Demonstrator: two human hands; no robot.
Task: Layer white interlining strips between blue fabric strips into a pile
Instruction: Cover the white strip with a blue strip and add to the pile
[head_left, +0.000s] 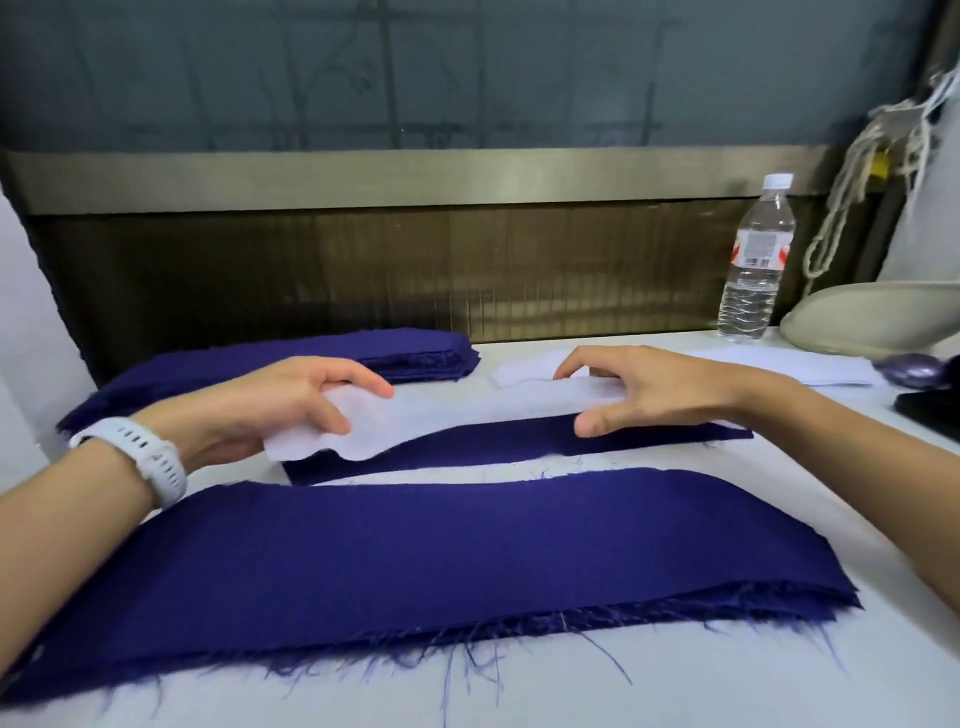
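A white interlining strip (457, 415) stretches across the middle of the table, lying partly over a blue fabric strip (493, 447). My left hand (291, 400) pinches the strip's left end between thumb and fingers. My right hand (649, 389) hovers over its right end with fingers spread and curved, thumb near the strip's front edge. A wide blue fabric pile (415, 561) with frayed edges lies nearest me. Another stack of blue strips (405, 348) sits at the back left. More white interlining (779, 366) lies at the back right.
A clear water bottle (756, 260) stands at the back right beside a beige rounded machine base (872, 317). A dark purple object (911, 370) and a black item (930, 410) sit at the right edge. A brown panel runs behind the white table (727, 649).
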